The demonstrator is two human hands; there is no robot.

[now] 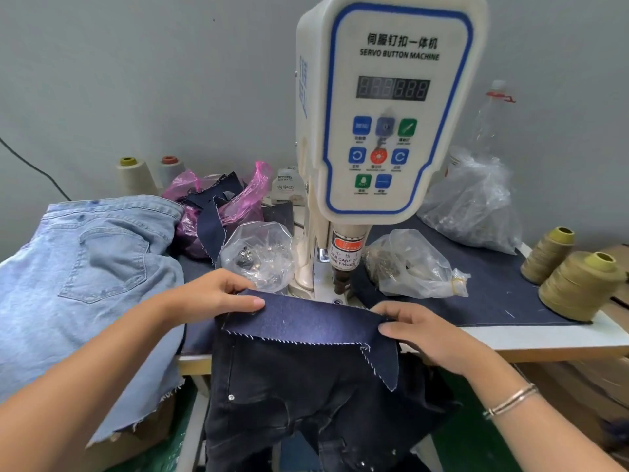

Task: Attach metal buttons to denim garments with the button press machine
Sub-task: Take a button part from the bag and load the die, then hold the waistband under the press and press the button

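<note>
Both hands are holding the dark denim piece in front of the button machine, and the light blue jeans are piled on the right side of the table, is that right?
Not quite. In the head view the light blue jeans are piled on the left, not the right. The rest holds: the left hand and right hand hold the dark denim piece in front of the button machine.

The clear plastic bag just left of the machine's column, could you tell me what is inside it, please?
Inside the clear plastic bag are small shiny metal pieces, probably buttons, heaped at the bottom. The crumpled, glaring plastic hides their exact shape and number.

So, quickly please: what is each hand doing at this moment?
Left hand: pinches the left edge of the dark denim piece.
Right hand: pinches its right edge.
</note>
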